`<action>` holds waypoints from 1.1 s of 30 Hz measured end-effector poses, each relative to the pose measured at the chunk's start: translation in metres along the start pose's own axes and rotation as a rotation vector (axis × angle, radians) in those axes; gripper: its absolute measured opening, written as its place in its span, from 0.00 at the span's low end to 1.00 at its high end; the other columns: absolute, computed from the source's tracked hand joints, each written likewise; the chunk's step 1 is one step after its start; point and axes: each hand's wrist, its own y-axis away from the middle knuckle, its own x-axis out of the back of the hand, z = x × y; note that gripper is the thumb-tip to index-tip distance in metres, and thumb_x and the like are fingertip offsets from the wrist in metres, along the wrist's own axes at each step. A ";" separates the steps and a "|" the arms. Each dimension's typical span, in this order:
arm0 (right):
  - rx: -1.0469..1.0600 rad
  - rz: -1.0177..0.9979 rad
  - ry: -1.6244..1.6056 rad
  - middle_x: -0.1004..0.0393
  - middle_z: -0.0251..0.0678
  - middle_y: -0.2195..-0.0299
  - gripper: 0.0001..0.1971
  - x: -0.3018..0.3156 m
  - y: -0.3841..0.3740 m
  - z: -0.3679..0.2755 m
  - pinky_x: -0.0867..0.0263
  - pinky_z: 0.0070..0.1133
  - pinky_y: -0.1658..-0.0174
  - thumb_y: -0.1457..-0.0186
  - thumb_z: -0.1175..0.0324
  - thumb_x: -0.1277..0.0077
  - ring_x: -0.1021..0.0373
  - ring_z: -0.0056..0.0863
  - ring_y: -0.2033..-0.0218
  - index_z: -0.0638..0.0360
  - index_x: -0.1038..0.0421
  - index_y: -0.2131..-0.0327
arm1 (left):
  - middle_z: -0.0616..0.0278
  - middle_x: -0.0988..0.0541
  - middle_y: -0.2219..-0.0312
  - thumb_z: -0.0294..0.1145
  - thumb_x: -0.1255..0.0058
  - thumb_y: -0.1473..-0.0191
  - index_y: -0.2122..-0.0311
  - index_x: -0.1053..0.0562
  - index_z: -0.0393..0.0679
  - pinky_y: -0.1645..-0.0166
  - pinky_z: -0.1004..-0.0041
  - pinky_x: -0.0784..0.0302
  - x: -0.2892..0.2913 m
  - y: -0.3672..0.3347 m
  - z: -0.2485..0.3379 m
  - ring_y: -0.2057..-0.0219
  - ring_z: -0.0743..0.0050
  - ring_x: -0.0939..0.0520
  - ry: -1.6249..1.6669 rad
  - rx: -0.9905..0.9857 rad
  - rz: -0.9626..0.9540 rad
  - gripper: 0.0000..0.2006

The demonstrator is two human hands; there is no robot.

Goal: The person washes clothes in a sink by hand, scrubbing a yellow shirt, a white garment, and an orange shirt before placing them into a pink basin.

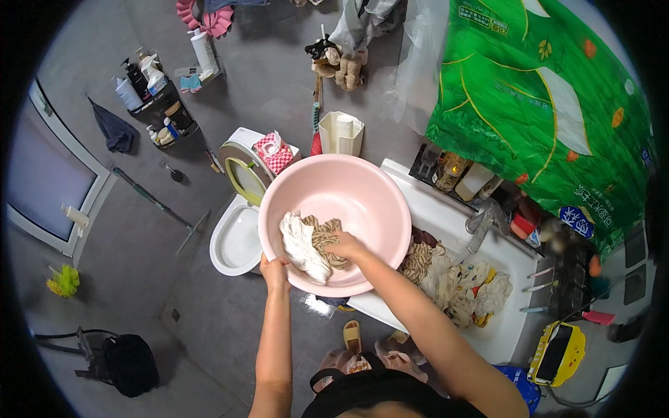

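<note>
A large pale pink basin is held up in front of me, its left front rim gripped by my left hand. Inside it lie a bunched white cloth and, against that, a brown-and-beige patterned cloth. My right hand reaches over the near rim with its fingers closed on the patterned cloth; some fingertips are hidden in the folds. To the right, a white sink contains a heap of wet, crumpled clothes, partly behind my right forearm.
Beyond the basin on the left stands a toilet with its lid raised and a checked tissue box on top. A metal faucet rises over the sink. A green plastic sheet hangs at upper right. A squeegee leans at left.
</note>
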 end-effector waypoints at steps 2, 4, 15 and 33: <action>-0.052 -0.035 -0.307 0.30 0.44 0.66 0.31 0.011 0.019 -0.007 0.39 0.17 0.60 0.67 0.71 0.46 0.33 0.25 0.65 0.68 0.42 0.54 | 0.60 0.31 0.73 0.14 0.63 0.73 0.66 0.35 0.37 0.67 0.75 0.34 0.006 -0.006 -0.007 0.72 0.69 0.30 -0.006 0.018 -0.002 0.20; 0.026 0.024 -0.660 0.30 0.40 0.65 0.30 0.031 0.056 -0.011 0.36 0.17 0.68 0.66 0.72 0.47 0.32 0.21 0.69 0.67 0.42 0.54 | 0.61 0.31 0.75 0.14 0.63 0.73 0.66 0.35 0.37 0.69 0.76 0.34 0.011 -0.011 -0.012 0.74 0.70 0.30 -0.029 0.033 -0.009 0.20; -0.007 0.625 -0.617 0.33 0.38 0.61 0.30 0.132 0.189 0.082 0.40 0.22 0.57 0.62 0.70 0.47 0.35 0.26 0.61 0.66 0.44 0.52 | 0.57 0.30 0.67 0.14 0.64 0.73 0.61 0.36 0.36 0.64 0.73 0.32 0.017 -0.025 -0.018 0.67 0.64 0.29 -0.064 0.056 -0.059 0.24; 0.414 0.194 0.199 0.34 0.47 0.59 0.35 -0.016 0.006 -0.014 0.44 0.30 0.53 0.68 0.60 0.43 0.40 0.41 0.54 0.64 0.43 0.54 | 0.67 0.31 0.77 0.13 0.59 0.74 0.71 0.32 0.36 0.72 0.82 0.36 -0.034 0.020 0.009 0.77 0.79 0.31 -0.142 -0.131 -0.130 0.16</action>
